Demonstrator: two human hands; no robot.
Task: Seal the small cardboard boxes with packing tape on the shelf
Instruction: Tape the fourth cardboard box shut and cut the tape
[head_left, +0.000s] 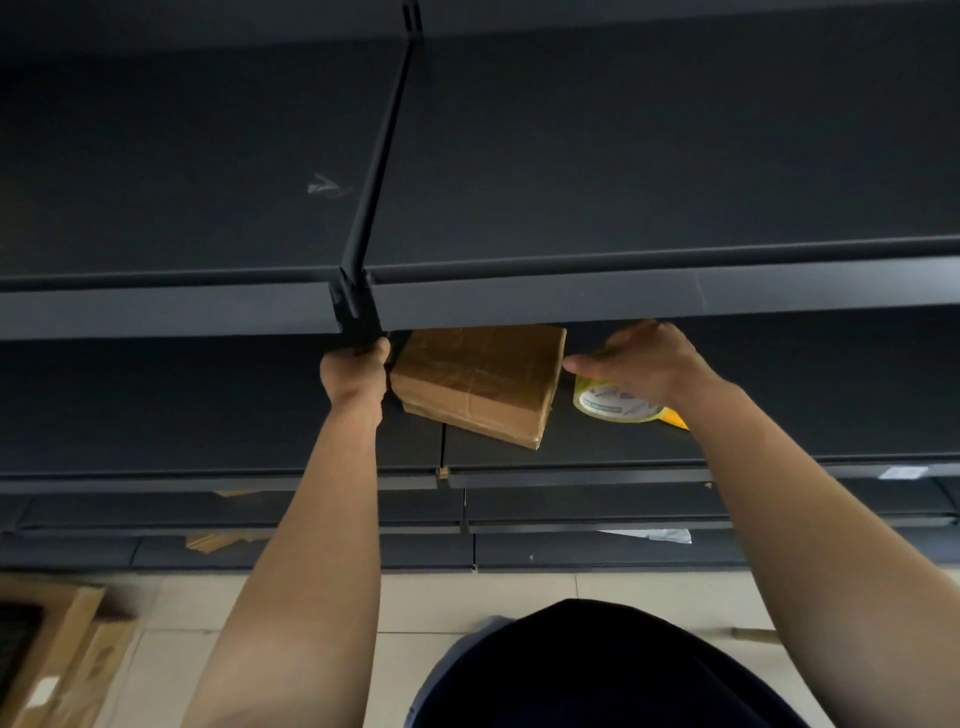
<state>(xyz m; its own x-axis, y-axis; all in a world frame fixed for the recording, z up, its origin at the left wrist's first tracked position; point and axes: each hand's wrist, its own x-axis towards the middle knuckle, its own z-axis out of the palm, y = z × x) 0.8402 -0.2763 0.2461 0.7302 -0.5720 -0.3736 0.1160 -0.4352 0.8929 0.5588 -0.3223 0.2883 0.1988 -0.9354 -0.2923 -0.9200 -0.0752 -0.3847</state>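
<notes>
Gripping a flat brown cardboard box (478, 384) is the left hand (358, 370), while the right hand (644, 364) clasps a pale packing-tape roll (608, 406).

Cardboard box (478, 382): brown paperboard, glossy tape wrinkling across it. Shelf (623, 452): metal, showing matt dark paint. Tape roll (605, 402): plastic, gleaming.

Single view. The camera sits on my head and faces forward and down into the dark shelving (623, 301), close in. My forearms rise from the lower edge; my left hand (357, 371) and right hand (644, 364) reach the shelving mid-frame, arms stretched out.
</notes>
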